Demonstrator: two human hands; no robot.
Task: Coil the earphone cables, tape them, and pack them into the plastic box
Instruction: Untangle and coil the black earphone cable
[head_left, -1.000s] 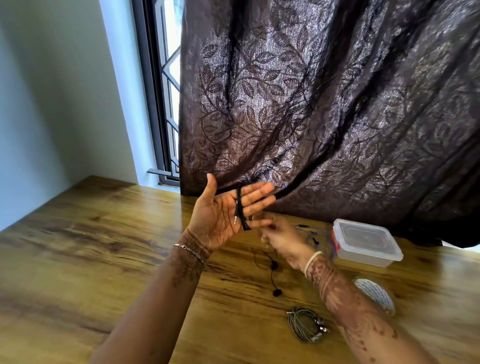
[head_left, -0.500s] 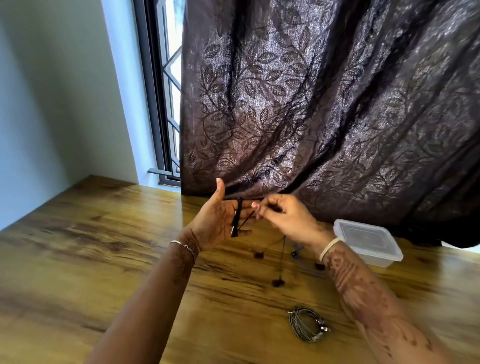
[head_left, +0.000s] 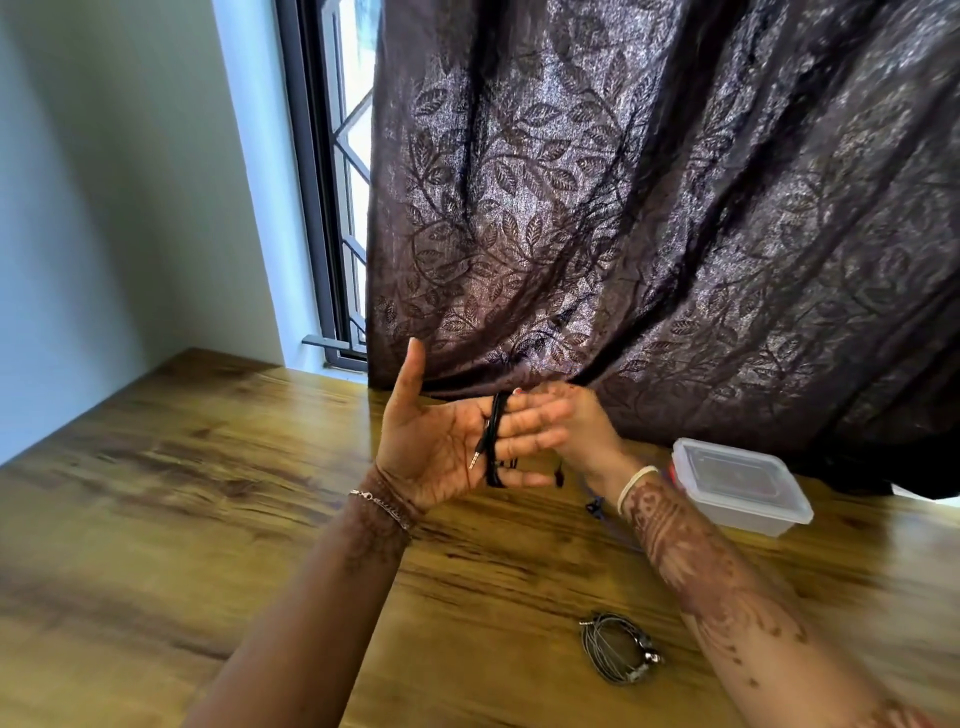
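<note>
One upright cable coil (head_left: 496, 441), plug (head_left: 475, 460) downward.

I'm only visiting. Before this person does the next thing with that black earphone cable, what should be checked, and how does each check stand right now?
1. Black cable wound round the fingers of the left hand: ok.
2. Jack plug hanging free, not trapped: ok.
3. Right hand has hold of the loose end: cannot tell, hidden behind the left fingers.
4. Tape at hand: cannot tell, none shows.
5. Plastic box open for packing: not ok, lid on.
6. Grey coil lying apart on the table: ok.
</note>
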